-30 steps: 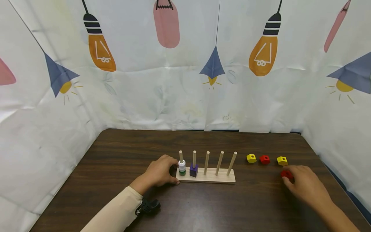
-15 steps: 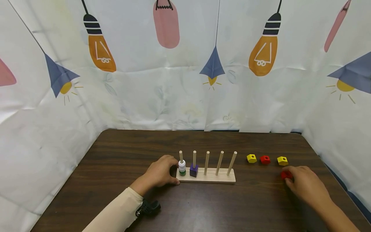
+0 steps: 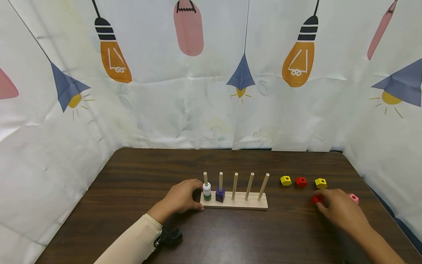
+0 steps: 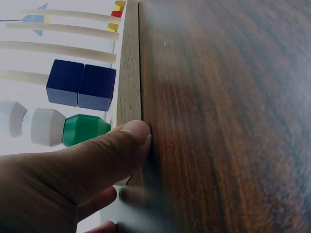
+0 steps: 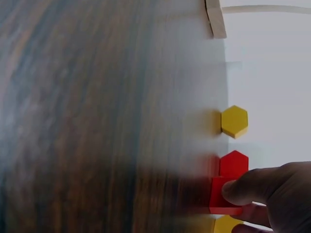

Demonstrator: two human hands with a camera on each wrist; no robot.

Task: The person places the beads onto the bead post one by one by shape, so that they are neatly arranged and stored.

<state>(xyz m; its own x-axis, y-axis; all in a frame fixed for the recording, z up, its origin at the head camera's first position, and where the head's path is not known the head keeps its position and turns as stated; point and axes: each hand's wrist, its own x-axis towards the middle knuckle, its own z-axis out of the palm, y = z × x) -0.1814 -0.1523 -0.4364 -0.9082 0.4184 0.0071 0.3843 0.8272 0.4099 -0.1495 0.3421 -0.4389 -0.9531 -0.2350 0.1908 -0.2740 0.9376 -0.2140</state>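
Observation:
My left hand [image 3: 180, 196] grips the left end of a wooden peg board [image 3: 244, 205], its thumb on the front edge. On the leftmost peg sit a green bead [image 4: 86, 130] and white beads [image 4: 47, 127] above it. Two dark purple cubes [image 4: 81, 85] are stacked on the second peg; the other three pegs are bare. At the right of the table, my right hand [image 3: 343, 212] pinches a red bead [image 3: 317, 199] between thumb and fingers. In the right wrist view the thumb lies on the held red bead [image 5: 218, 196].
Behind the right hand stand a yellow bead [image 3: 285, 180], another red bead [image 3: 301, 182] and a second yellow bead [image 3: 321, 183]. A pink bead [image 3: 354, 198] shows just past the right hand's knuckles. A printed white cloth [image 3: 211, 110] hangs around the dark wooden table [image 3: 158, 161].
My right hand has shifted slightly left with the red bead, and the pink bead has come into sight beside it. The left hand and peg board have stayed put.

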